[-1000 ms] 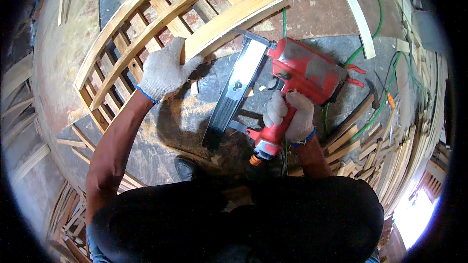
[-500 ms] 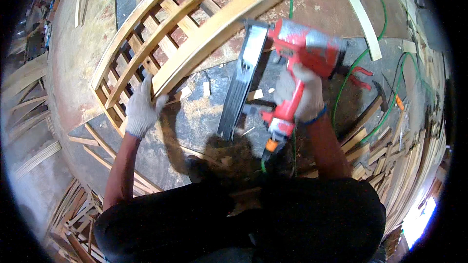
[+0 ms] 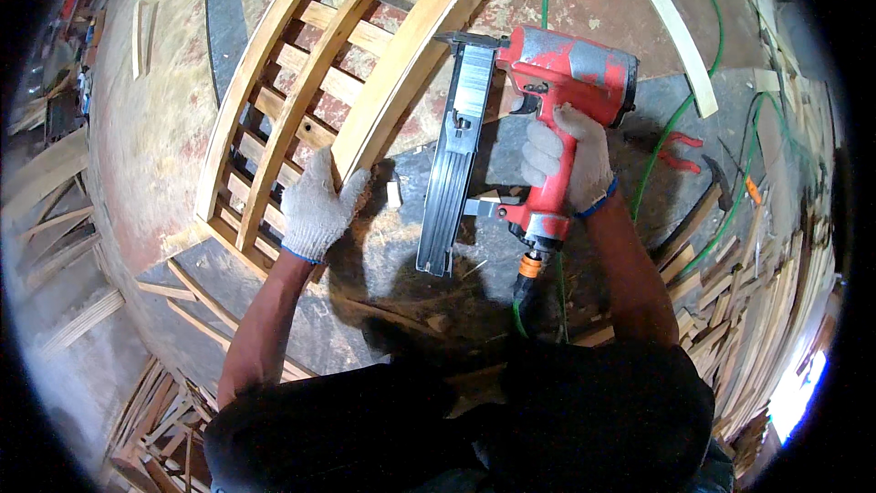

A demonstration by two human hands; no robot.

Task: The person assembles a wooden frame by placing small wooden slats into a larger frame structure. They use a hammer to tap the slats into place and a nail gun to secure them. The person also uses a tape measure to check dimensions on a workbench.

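My right hand (image 3: 584, 153), in a white knit glove, is wrapped round the handle of a red and silver pneumatic nail gun (image 3: 570, 73). The tool's long metal magazine (image 3: 447, 173) hangs on its left side, and its nose points left at the frame's thick outer rail. A curved wooden lattice frame (image 3: 399, 68) of rails and cross slats lies to the left. My gloved left hand (image 3: 319, 205) grips the near end of that frame, thumb and fingers straddling a rail. Its fingertips are partly hidden against the wood.
A green air hose (image 3: 636, 192) curves along the right. Red-handled pliers (image 3: 680, 151) and a hammer (image 3: 719, 184) lie beyond my right hand. Wood strips (image 3: 739, 301) are piled at the right, with more scrap (image 3: 155, 411) at lower left. A pale strip (image 3: 671, 27) lies at the far right.
The lattice frame has turned to a steeper angle, its near end shifting right with my left hand. The nail gun has become more upright and steadier, its nose still near the rail.
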